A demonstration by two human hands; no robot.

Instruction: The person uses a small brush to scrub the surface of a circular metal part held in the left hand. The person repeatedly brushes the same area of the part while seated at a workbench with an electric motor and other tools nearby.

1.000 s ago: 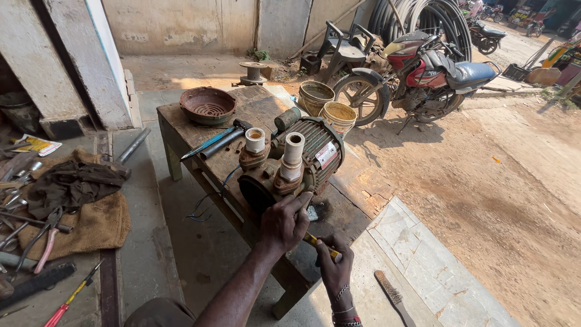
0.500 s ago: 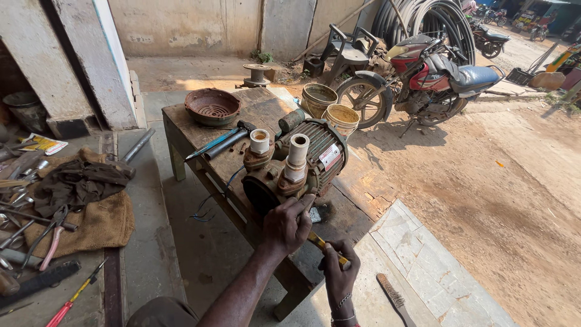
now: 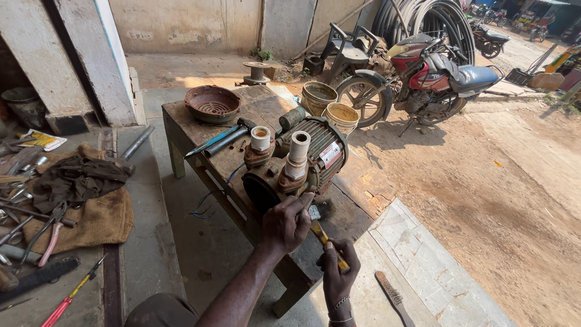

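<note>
A rusty water pump with a ribbed motor body (image 3: 302, 158) lies on a worn wooden table (image 3: 200, 134); two white pipe stubs stick up from its front housing. My left hand (image 3: 285, 222) rests on the near end of the pump housing, fingers curled against it. My right hand (image 3: 339, 275) is lower and to the right, gripping a yellow-handled tool (image 3: 325, 241) that points up towards the pump's underside. The tool's tip is hidden behind my left hand.
A round rusty fan cover (image 3: 212, 103), a blue-handled tool (image 3: 213, 140) and a hammer lie on the table's far end. Two buckets (image 3: 330, 104) and a motorcycle (image 3: 423, 75) stand beyond. Several hand tools and sacking (image 3: 72, 206) cover the floor at left; a wire brush (image 3: 392, 297) lies at right.
Both hands stay at the pump's near end, shifted only slightly. The camera view has drifted a little; nothing was picked up or let go.
</note>
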